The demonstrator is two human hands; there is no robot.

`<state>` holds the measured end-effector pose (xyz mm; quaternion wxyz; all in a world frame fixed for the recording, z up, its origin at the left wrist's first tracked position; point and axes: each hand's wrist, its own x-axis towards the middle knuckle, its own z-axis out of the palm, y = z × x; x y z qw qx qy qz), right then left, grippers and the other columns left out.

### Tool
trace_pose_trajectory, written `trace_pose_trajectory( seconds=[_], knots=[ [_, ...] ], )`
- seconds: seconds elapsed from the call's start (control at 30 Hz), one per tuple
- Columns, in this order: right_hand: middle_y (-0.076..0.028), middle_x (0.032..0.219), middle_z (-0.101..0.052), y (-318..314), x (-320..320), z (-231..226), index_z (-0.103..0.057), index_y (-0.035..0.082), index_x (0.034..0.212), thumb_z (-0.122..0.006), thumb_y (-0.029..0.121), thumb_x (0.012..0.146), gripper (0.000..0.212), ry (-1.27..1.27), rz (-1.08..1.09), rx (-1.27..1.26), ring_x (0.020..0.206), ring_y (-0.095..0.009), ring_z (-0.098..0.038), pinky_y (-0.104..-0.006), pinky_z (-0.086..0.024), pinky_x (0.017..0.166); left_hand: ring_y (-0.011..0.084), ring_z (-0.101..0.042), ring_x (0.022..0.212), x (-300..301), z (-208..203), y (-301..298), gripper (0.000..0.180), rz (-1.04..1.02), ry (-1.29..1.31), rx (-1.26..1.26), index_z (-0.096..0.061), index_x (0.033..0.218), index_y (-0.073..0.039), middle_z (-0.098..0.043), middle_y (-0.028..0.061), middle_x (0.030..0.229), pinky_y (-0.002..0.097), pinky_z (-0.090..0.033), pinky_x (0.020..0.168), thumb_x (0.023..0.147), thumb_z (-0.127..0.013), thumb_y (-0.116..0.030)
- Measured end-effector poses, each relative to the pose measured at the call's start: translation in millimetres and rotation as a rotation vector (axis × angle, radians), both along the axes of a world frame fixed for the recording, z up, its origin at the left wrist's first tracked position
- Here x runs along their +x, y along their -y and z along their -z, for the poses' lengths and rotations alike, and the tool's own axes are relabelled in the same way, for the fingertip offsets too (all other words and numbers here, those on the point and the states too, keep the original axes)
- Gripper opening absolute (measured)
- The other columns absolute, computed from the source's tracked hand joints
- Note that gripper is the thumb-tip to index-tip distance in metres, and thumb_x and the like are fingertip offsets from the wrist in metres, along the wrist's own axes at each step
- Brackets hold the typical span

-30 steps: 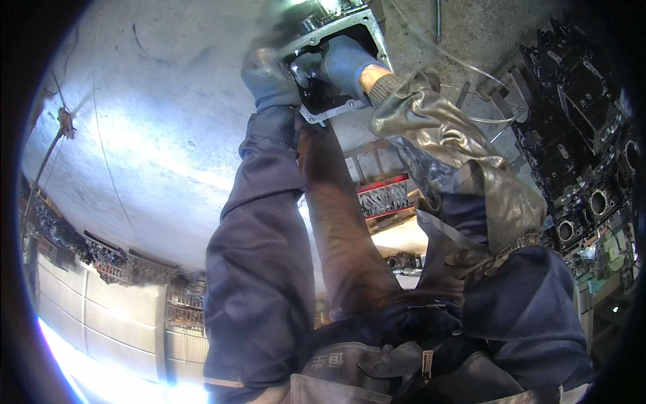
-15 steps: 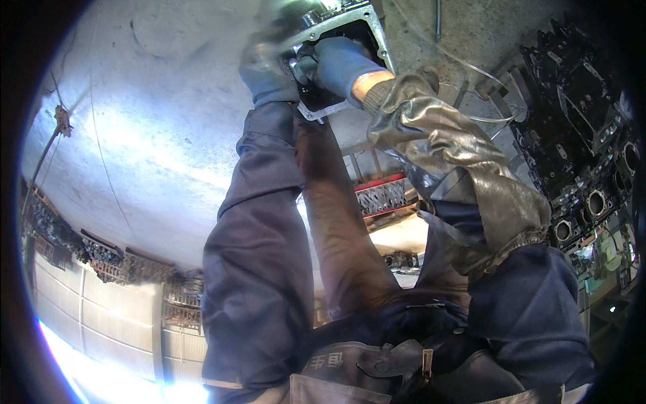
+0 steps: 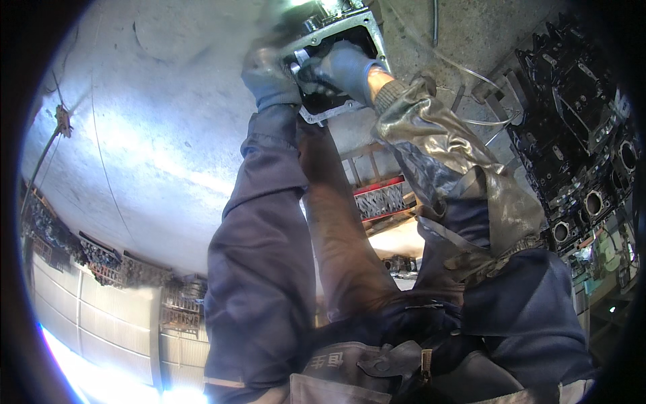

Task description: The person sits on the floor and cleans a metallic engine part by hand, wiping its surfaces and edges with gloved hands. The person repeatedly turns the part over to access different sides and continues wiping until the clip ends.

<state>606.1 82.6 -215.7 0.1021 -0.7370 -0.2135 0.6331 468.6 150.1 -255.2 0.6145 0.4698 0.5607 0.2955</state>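
A: Where is the work located?

B: A silver-grey metal housing with a flat, bolt-holed rectangular flange [image 3: 342, 28] is seen at the top of the view, above a brown-trousered leg [image 3: 340, 215]. Its dark cavity is turned toward the wearer.

A: How is the left hand placed?

B: The left hand [image 3: 270, 79], covered by a blue-grey work glove, is set against the left side of the flange. Its fingers are blurred, so whether the edge is grasped cannot be told.

A: And the right?

B: The right hand [image 3: 346, 71], gloved in the same colour, is reached into the cavity with its fingers bent. A small shiny metal piece [image 3: 302, 57] is seen just beside the fingertips; whether it is grasped cannot be told, as the fingers are blurred.

A: What is found around them?

B: The right forearm is covered by a glossy olive-grey sleeve [image 3: 437, 131], the left by a dark navy cloth sleeve [image 3: 259, 222]. Black metal engine castings [image 3: 565, 114] are massed at the right, and a pale concrete floor [image 3: 155, 128] is spread at the left.
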Motion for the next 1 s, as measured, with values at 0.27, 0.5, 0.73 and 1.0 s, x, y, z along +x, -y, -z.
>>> trace_pose_trajectory(
  seconds=[0.27, 0.5, 0.73, 1.0],
  knots=[
    [-0.016, 0.100, -0.076, 14, -1, 8, -0.075, 0.005, 0.116, -0.075, 0.051, 0.091, 0.052, -0.005, 0.243, 0.185, 0.090, -0.024, -0.074, -0.0377, -0.059, 0.080, 0.0212, -0.067, 0.084, -6, 5, 0, 0.043, 0.101, -0.069, 0.106, -0.071, 0.106, 0.005, -0.071, 0.0114, 0.096, 0.0360, -0.055, 0.079, 0.103, -0.053, -0.034],
    [-0.025, 0.106, -0.074, 10, -1, -25, -0.077, 0.004, 0.110, -0.065, 0.031, 0.094, 0.034, 0.328, -0.469, 0.089, 0.101, -0.041, -0.072, -0.0470, -0.057, 0.089, 0.0203, -0.067, 0.084, -15, 24, -4, 0.050, 0.243, -0.183, 0.282, -0.073, 0.106, 0.005, -0.072, 0.0102, 0.096, 0.0358, -0.055, 0.082, 0.103, -0.056, -0.042],
    [-0.027, 0.109, -0.072, 8, 0, -5, -0.078, 0.001, 0.102, -0.065, 0.033, 0.092, 0.036, 0.323, -0.520, 0.075, 0.105, -0.043, -0.070, -0.0479, -0.055, 0.094, 0.0167, -0.061, 0.078, -7, 13, -2, 0.036, 0.174, -0.164, 0.392, -0.076, 0.102, 0.003, -0.070, 0.0056, 0.087, 0.0336, -0.052, 0.077, 0.102, -0.054, -0.025],
    [-0.025, 0.107, -0.073, 0, 8, -23, -0.077, 0.003, 0.109, -0.070, 0.040, 0.091, 0.042, 0.221, -0.540, 0.095, 0.102, -0.041, -0.070, -0.0458, -0.055, 0.093, 0.0156, -0.057, 0.075, -2, -3, 1, 0.031, 0.208, -0.350, 0.419, -0.070, 0.096, 0.004, -0.068, 0.0052, 0.083, 0.0348, -0.051, 0.071, 0.104, -0.057, -0.023]
  ],
)
